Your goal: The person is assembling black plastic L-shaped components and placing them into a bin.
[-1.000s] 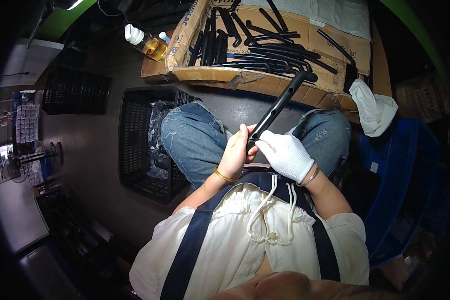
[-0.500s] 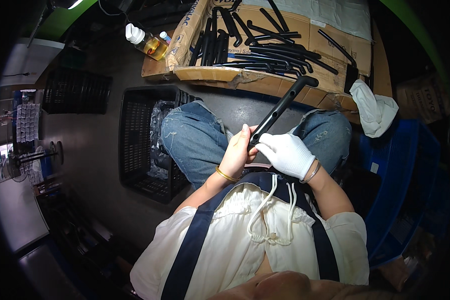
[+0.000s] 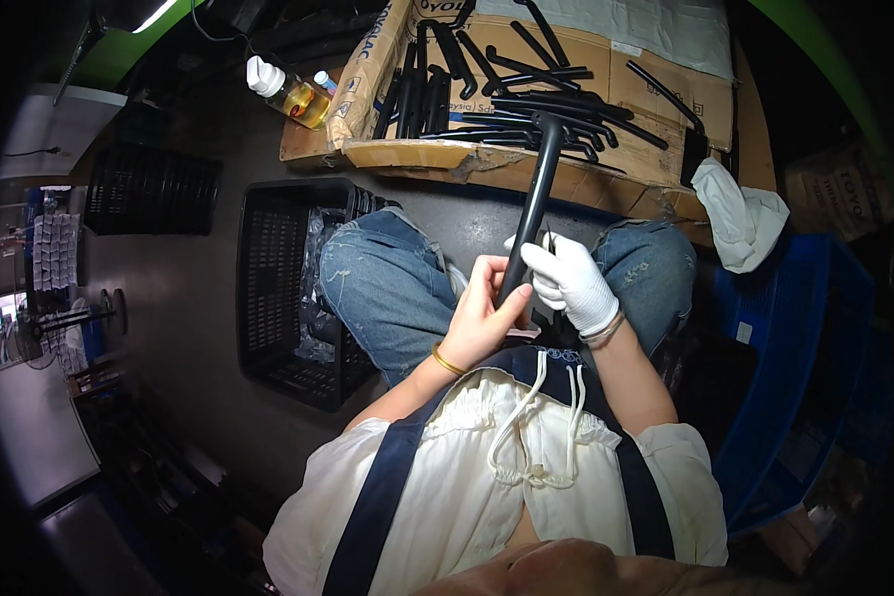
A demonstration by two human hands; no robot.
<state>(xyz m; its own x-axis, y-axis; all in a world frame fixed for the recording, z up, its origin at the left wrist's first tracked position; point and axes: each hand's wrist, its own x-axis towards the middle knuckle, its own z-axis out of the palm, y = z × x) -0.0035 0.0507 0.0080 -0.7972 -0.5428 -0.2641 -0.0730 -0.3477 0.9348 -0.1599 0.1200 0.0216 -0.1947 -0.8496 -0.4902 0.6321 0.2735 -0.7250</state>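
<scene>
A long black plastic tube (image 3: pixel 537 189) with a short bent end slants up from my lap toward the cardboard. Around its lower end my left hand (image 3: pixel 489 310) is closed, bare, the thumb on the near side. Against the tube's right side sits my right hand (image 3: pixel 572 282) in a white glove, fingers closed. From these gloved fingers sticks up a thin dark pointed piece (image 3: pixel 549 238); the rest of it is hidden. Beyond my knees, several similar black tubes (image 3: pixel 556 102) lie heaped on an opened cardboard box (image 3: pixel 407 154).
A black plastic crate (image 3: pixel 248 298) with clear plastic bags (image 3: pixel 315 298) stands left of my knee. Blue bins (image 3: pixel 780 368) are at the right. White cloth (image 3: pixel 740 214) hangs over the cardboard's right corner. A bottle of yellow liquid (image 3: pixel 303 102) stands at the back left.
The tube has turned more upright and its bent far end has swung left. My left hand has shifted down to its lower end. My gloved hand has moved up along its right side.
</scene>
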